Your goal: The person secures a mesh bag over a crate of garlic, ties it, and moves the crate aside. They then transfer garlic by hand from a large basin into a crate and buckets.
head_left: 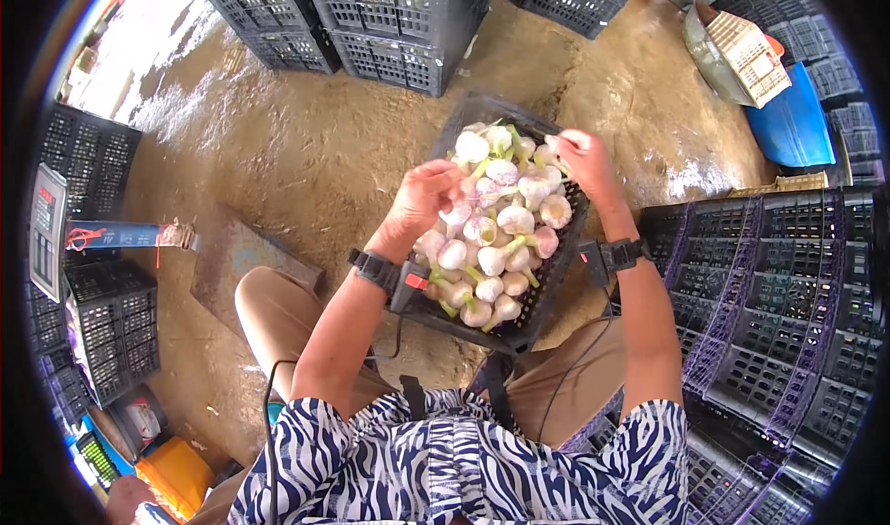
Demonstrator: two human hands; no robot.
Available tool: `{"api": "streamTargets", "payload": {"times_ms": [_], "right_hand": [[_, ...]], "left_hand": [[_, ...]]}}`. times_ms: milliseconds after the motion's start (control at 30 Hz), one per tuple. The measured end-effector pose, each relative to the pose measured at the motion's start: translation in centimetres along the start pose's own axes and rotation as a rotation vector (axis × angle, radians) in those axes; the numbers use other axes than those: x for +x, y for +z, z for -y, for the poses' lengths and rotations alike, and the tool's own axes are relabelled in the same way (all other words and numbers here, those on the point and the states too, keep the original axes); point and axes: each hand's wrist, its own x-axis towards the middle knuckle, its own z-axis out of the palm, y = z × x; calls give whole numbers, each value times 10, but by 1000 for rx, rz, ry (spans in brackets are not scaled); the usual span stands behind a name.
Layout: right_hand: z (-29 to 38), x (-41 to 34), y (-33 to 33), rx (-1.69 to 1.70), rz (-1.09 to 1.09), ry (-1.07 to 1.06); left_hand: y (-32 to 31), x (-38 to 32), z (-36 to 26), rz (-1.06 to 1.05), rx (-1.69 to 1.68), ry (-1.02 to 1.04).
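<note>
A black plastic crate (pixel 520 343) full of garlic bulbs stands on the floor between my knees, slightly turned. The garlic bulbs (pixel 515 220) are white to purplish, several with short green stems. My left hand (pixel 432 190) is over the crate's left side, fingers curled beside a purplish bulb; whether it grips anything is unclear. At the far right part of the crate is my right hand (pixel 583 156), its thumb and fingers pinched at a pale bulb or stem; the contact is partly hidden. Both wrists wear black straps with small devices and cables.
Stacked black crates (pixel 389 52) stand ahead, more crates (pixel 758 274) with purple netting at right. A scale display (pixel 49 233) on a blue post stands left, above a metal plate (pixel 243 267). A blue tub (pixel 793 125) and a beige basket (pixel 747 55) are at upper right. Part of another person (pixel 128 500) shows lower left.
</note>
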Motion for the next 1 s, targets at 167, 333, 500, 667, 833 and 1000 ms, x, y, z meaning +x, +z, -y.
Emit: {"api": "streamTargets", "payload": {"times_ms": [167,333,500,667,833,1000], "right_hand": [[-100,-16,14,-250,-285,-232],[79,3,12,179,236,-55],[151,49,80,-309,473,-683],[123,32,67,-305,103,-858],[47,3,68,-536,474,-549],[47,-35,49,-769,207,-838]], "left_hand": [[11,13,38,-102,37,16],[19,0,-7,-15,741,242],[41,7,-24,167,894,206],[13,2,-14,60,186,-43],[1,5,-4,50,97,-46],[-4,9,3,8,-92,-33]]}}
